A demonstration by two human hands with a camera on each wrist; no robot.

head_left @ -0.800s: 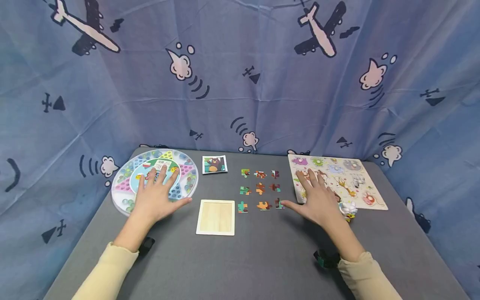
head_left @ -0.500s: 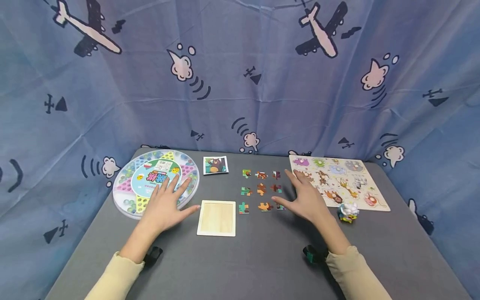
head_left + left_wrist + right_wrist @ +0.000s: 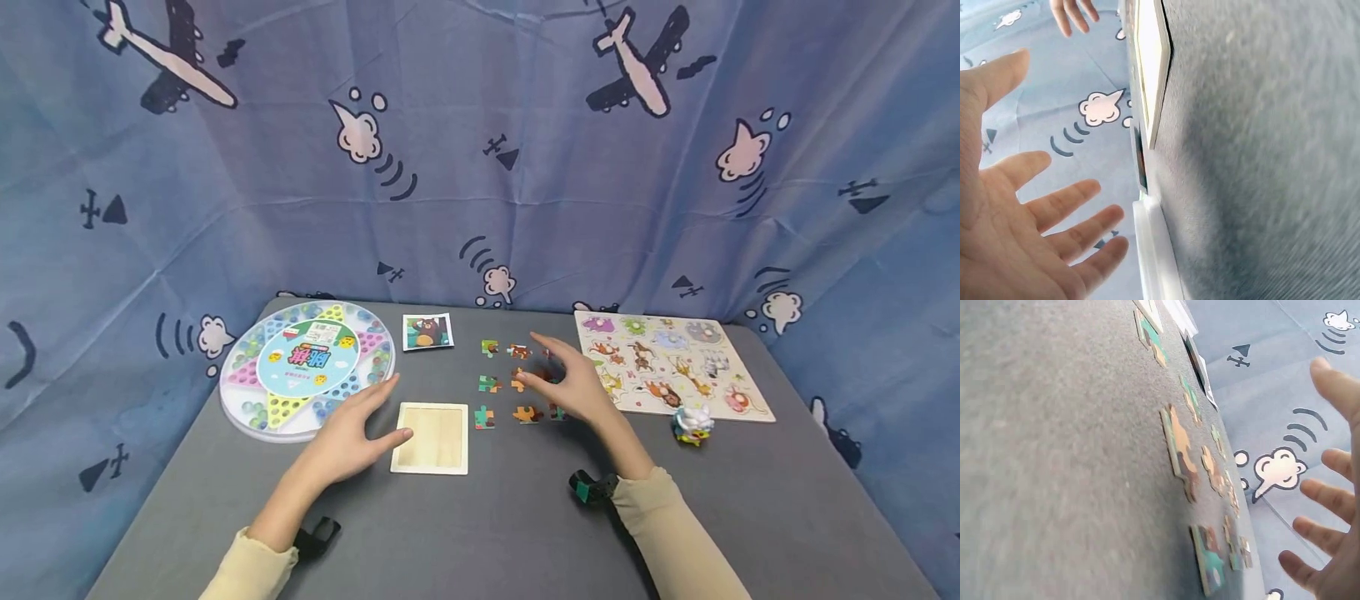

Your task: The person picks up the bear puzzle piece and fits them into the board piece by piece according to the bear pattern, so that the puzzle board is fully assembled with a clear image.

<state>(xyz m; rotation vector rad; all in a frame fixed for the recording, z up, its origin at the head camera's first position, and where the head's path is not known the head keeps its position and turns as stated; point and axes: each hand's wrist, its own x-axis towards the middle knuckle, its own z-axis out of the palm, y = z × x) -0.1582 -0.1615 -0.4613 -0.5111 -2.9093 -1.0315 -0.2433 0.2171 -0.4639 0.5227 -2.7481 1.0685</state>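
My left hand [image 3: 348, 442] hovers just left of the square wooden tray [image 3: 429, 438], thumb overlapping its left edge in the head view. Its fingers are spread and hold nothing, as the left wrist view also shows. My right hand [image 3: 573, 385] hangs over the right side of several jigsaw pieces, fingers extended and apart, nothing in them. Among the pieces are a green one [image 3: 484, 417] at the front left and an orange-brown one [image 3: 527, 414] beside it. The right hand hides part of the right column. In the right wrist view the pieces [image 3: 1179, 450] lie flat on the table, below the hand.
A round marble-game board [image 3: 307, 367] lies at the left. A bear picture card [image 3: 427, 332] is at the back. At the right lies an animal peg puzzle board [image 3: 675, 362], with a small white-topped figurine [image 3: 692, 424] at its front edge. A patterned curtain [image 3: 480, 167] stands behind the table.
Both hands have moved inward. The left has come off the round board toward the wooden tray; the right has left the animal board and now overlaps the jigsaw pieces.
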